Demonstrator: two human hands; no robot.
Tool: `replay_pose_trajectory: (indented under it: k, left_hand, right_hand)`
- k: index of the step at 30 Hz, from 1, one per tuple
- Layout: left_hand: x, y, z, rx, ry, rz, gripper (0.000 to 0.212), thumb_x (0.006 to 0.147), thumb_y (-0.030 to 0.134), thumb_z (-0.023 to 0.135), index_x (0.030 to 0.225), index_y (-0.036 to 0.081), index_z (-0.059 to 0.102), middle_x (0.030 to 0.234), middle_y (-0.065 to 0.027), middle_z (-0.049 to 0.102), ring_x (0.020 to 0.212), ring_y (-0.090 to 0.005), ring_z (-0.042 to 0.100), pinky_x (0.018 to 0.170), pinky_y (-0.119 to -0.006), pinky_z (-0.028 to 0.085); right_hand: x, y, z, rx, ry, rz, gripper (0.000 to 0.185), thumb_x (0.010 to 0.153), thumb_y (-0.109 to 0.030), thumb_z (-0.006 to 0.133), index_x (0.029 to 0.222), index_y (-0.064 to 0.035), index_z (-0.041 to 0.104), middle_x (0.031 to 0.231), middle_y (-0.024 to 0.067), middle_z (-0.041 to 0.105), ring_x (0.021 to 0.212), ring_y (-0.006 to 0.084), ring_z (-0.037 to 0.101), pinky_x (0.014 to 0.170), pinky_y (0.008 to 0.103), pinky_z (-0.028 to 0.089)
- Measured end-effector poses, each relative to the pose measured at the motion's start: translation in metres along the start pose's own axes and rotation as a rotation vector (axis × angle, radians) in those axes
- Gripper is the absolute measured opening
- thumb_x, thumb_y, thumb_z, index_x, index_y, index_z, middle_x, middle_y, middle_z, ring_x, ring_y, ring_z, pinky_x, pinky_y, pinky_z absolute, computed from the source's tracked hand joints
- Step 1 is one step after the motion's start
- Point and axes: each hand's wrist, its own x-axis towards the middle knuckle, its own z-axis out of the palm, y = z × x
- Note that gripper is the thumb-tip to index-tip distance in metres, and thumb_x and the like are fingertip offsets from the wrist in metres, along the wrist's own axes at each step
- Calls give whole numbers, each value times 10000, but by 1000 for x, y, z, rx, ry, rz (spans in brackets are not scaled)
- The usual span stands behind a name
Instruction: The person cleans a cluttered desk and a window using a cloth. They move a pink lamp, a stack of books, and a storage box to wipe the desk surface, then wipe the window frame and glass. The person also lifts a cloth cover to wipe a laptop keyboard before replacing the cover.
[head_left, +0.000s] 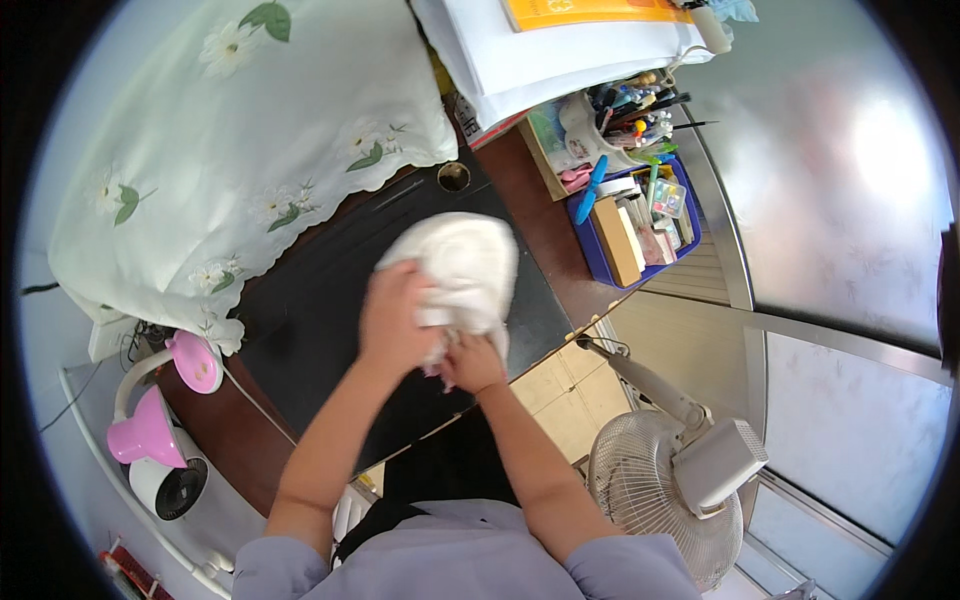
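Over the black desk mat I hold a soft white fabric item, rounded at its far end and blurred by motion; it looks like a hat, but I cannot be sure. My left hand grips its left side, the fingers bent over the edge. At its near end, my right hand is closed on the bunched fabric. A small pinkish piece shows between the hands, and I cannot tell whether it belongs to the white item. The fingertips of both hands are partly hidden in the cloth.
A white embroidered cloth drapes over something at the far left. A blue basket of small items and a pen holder stand at right. A pink desk lamp is at left. A standing fan is beside me.
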Motion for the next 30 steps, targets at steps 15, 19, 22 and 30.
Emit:
replay_pose_trajectory:
  k: [15, 19, 22, 30]
  left_hand:
    - [-96, -168, -5, 497, 363, -145, 478, 701, 161, 700, 1120, 34, 509, 1251, -210, 480, 1168, -417, 448, 1005, -501, 341]
    - [-96, -167, -3, 504, 379, -122, 480, 713, 167, 698, 1134, 32, 508, 1260, -212, 478, 1170, -418, 450, 1002, -502, 343]
    - [-94, -169, -4, 522, 387, -95, 494, 719, 164, 691, 1157, 33, 504, 1266, -211, 478, 1168, -417, 451, 1003, -503, 343]
    - [-94, -171, -3, 526, 396, -81, 499, 733, 177, 690, 1176, 41, 503, 1273, -200, 479, 1181, -412, 447, 1010, -504, 341]
  right_hand:
    - [194, 69, -92, -114, 932, 291, 489, 811, -93, 592, 1279, 19, 505, 1387, 246, 412, 1244, 446, 415, 1086, 511, 313]
    - [217, 66, -99, -155, 982, 407, 517, 813, -72, 580, 1305, 39, 465, 1384, 258, 394, 1256, 446, 376, 1091, 508, 292]
    - [218, 69, -104, -108, 946, 371, 540, 813, -76, 582, 1323, 48, 453, 1396, 265, 385, 1266, 452, 366, 1108, 497, 275]
    - [89, 100, -78, -139, 878, 391, 591, 805, -83, 592, 1373, -3, 450, 1405, 260, 406, 1273, 449, 389, 1106, 489, 290]
